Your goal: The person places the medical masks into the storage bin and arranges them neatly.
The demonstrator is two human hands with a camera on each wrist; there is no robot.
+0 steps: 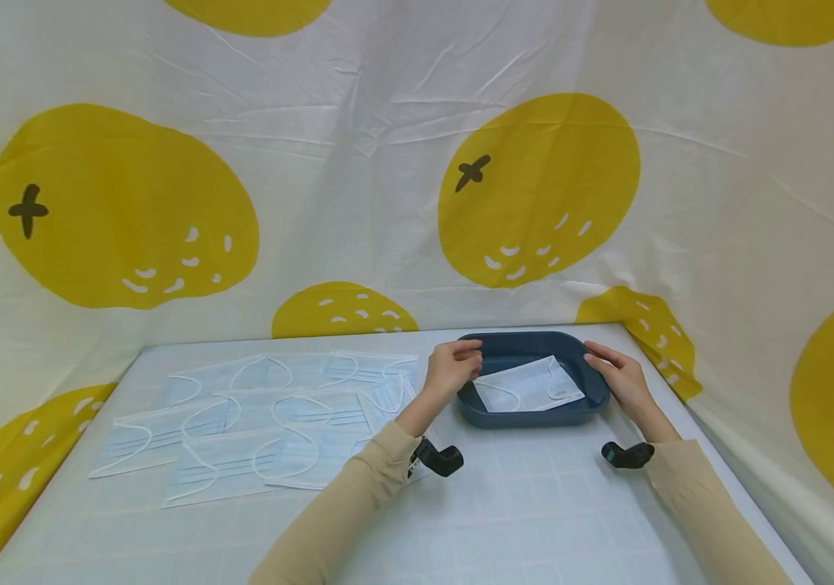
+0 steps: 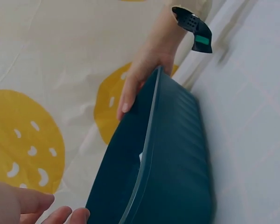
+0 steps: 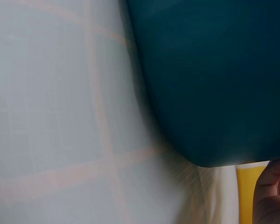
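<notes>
A dark blue plastic tray stands at the back right of the table. Inside it lies a pale blue face mask with white ear loops. My left hand is at the tray's left end, its fingers loosely bent and fingertips right at the rim. At the opposite end my right hand holds the rim, thumb towards the inside. The left wrist view shows that right hand at the far end of the tray. In the right wrist view the tray wall hides most of it.
Several face masks lie spread and partly overlapping on the left of the table. Behind the table hangs a white cloth with yellow fruit prints. The cloth continues along the right side, close to the right hand.
</notes>
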